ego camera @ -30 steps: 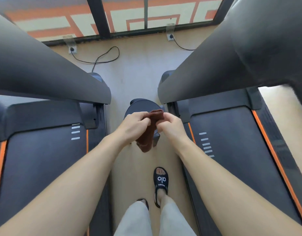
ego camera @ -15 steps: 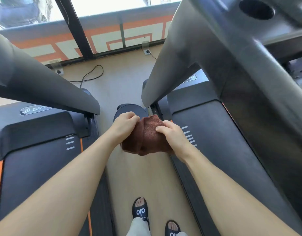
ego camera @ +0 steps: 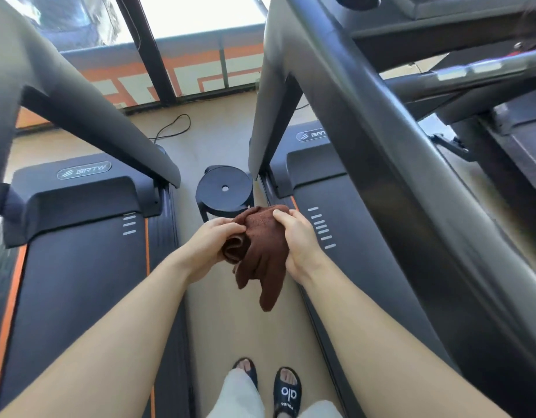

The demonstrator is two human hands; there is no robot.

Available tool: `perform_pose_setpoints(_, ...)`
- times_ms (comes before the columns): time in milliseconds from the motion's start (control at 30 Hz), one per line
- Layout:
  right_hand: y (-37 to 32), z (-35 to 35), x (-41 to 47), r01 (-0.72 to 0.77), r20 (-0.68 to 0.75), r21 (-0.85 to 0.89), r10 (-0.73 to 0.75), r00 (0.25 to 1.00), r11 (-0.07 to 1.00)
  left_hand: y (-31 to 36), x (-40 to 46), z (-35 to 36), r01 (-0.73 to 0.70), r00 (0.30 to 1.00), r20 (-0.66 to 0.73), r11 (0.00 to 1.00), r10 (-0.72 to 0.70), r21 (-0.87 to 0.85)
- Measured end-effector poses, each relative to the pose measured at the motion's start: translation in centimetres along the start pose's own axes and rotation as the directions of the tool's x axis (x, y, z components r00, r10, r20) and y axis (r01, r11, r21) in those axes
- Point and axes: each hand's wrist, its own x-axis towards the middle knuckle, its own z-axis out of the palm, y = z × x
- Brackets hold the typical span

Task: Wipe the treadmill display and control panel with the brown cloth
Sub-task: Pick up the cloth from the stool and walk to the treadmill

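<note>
A brown cloth (ego camera: 260, 254) hangs bunched between both hands over the floor aisle between two treadmills. My left hand (ego camera: 209, 245) pinches its left side, and my right hand (ego camera: 296, 239) grips its top right edge; a loose end dangles below. The right treadmill (ego camera: 366, 236) has a grey upright and handrail rising to its console (ego camera: 441, 13) at the top right edge, only partly in view. The display itself is hidden.
A second treadmill (ego camera: 73, 267) with orange trim stands at the left. A round black stool (ego camera: 224, 191) sits in the aisle just beyond the hands. A black cable (ego camera: 173, 128) lies on the floor by the window wall. My feet in black sandals (ego camera: 286, 393) are below.
The view has tilted up and turned right, bringing the right treadmill's console into sight. The cloth has loosened, with one end now hanging down. Both hands still hold it.
</note>
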Motion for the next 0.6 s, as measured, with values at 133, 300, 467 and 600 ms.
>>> perform_pose_setpoints(133, 0.6, -2.6, -3.2, -0.019, 0.055, -0.032, 0.021, 0.998, 0.999, 0.2, -2.9, 2.3, 0.056, 0.993, -0.103, 0.998, -0.058, -0.015)
perform_pose_setpoints(300, 2.5, -6.1, -7.3, -0.015, 0.177, -0.23, 0.056, 0.983, 0.973, -0.8, -4.9, 3.8, 0.163, 0.968, -0.163, 0.974, -0.189, -0.158)
perform_pose_setpoints(467, 4.6, -8.8, -10.7, 0.014, 0.048, -0.171, -0.006, 0.999, 0.985, -3.6, -7.3, 5.4, 0.247, 0.969, 0.022, 0.951, -0.247, -0.185)
perform_pose_setpoints(600, 5.5, -11.0, -13.9, 0.032, -0.082, -0.08, -0.039, 0.996, 0.996, -6.0, -10.7, 7.3, 0.299, 0.92, 0.315, 0.939, -0.235, -0.172)
